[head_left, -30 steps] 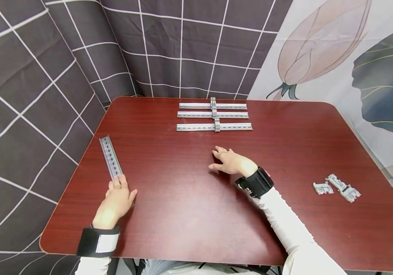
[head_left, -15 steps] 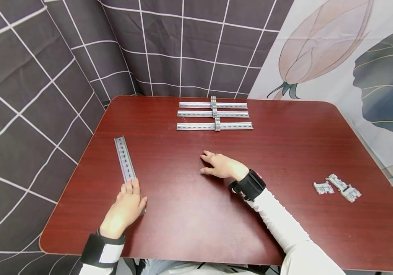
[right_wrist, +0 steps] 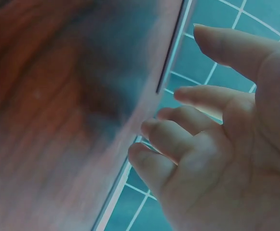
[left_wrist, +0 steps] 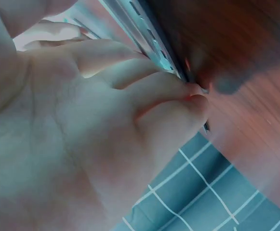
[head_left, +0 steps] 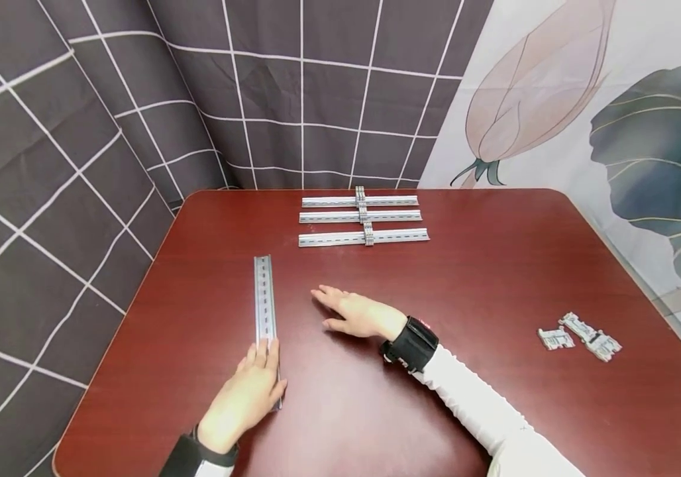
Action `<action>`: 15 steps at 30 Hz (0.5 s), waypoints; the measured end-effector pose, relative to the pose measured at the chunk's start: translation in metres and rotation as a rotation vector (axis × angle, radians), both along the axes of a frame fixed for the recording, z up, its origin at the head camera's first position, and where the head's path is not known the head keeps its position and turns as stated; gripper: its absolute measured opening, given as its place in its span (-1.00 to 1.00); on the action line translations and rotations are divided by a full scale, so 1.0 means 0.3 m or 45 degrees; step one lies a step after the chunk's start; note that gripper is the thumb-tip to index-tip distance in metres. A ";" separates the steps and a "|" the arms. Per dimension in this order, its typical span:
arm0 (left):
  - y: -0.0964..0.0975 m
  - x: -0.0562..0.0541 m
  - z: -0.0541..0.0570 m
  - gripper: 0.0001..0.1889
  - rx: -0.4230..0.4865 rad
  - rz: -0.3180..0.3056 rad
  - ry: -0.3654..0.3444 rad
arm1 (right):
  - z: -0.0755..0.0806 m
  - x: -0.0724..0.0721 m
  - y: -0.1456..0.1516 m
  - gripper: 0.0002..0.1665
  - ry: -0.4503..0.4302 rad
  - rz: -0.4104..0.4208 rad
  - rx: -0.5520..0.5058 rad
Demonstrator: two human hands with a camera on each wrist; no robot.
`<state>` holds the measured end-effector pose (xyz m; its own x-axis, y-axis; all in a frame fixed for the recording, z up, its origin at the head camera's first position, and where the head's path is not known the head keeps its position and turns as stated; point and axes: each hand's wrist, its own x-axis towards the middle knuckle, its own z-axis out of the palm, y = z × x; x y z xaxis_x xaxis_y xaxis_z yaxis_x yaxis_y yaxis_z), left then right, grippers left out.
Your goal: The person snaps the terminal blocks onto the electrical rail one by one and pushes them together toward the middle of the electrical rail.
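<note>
A long slotted DIN rail (head_left: 265,298) lies nearly straight away from the person on the left half of the table. My left hand (head_left: 245,391) rests over its near part, fingers laid along the metal and thumb beside the right edge. In the left wrist view, the fingertips (left_wrist: 195,98) meet the edge of the rail (left_wrist: 149,33). Part of the rail is hidden under the palm. To the right, my right hand (head_left: 364,315) hovers low over the table with fingers extended and thumb apart, holding nothing. Its fingers (right_wrist: 164,134) are loosely bent in the right wrist view.
Three more DIN rails lie at the back: far (head_left: 328,202), middle (head_left: 328,217) and near (head_left: 331,239). Small terminal blocks (head_left: 367,233) cross them near their middles. Loose terminal blocks (head_left: 601,346) lie at the right of the reddish-brown table (head_left: 466,278). Curtains (head_left: 269,86) stand behind.
My left hand has slid the DIN rail rightward from near the table's left edge, turning it straighter. The right hand has shifted left. The head view has tilted up slightly.
</note>
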<state>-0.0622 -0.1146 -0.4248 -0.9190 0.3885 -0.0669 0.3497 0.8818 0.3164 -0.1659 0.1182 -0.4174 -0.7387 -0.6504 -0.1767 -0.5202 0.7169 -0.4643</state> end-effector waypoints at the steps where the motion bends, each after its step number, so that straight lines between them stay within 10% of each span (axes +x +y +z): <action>1: 0.008 0.008 -0.001 -0.34 0.005 -0.006 -0.025 | -0.005 0.004 -0.002 -0.23 0.002 0.007 0.006; 15: 0.023 0.068 -0.041 -0.37 0.044 -0.122 0.077 | -0.041 0.048 -0.004 -0.27 0.098 0.044 0.021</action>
